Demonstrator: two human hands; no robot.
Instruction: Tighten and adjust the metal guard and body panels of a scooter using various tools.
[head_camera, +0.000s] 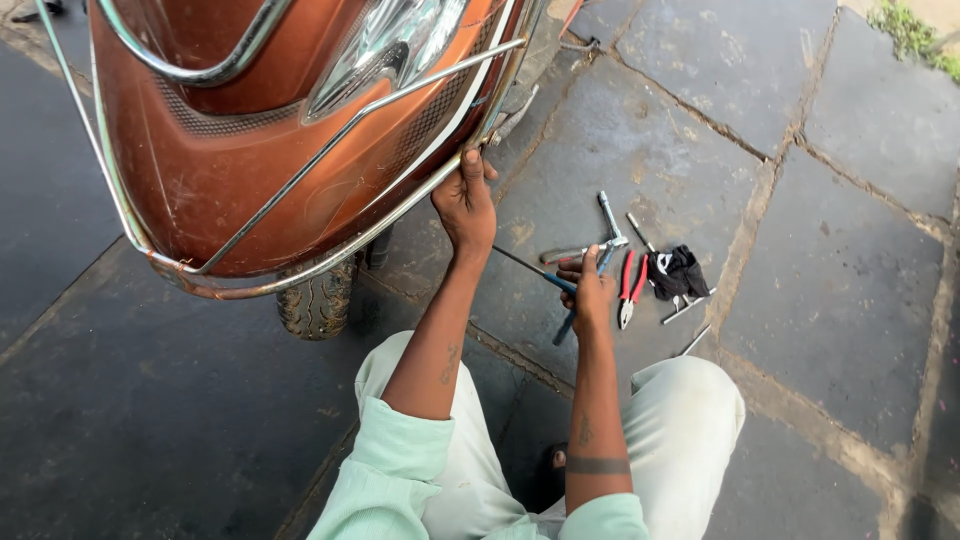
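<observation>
L hand grips scooter guard rail, R hand clamps screwdriver (pliers nearby)

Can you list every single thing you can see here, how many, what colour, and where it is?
Scooter body panel: one, glossy orange-brown, upper left.
Scooter lamp: one, clear and silvery, top centre of the panel.
Metal guard rail: one, chrome with rusty patches, wrapped around the panel.
Tyre: one, black and dusty, under the panel.
Stone paving slabs: several, grey, covering the ground.
Red-handled pliers: one, on the slabs right of the hands.
Black cloth: one, crumpled beside the pliers.
Metal wrenches and rods: a few, silver, lying around the cloth.
Weeds: a small green patch, top right corner.
Left hand: gripping the guard rail.
Right hand: holding a blue-handled screwdriver.
</observation>
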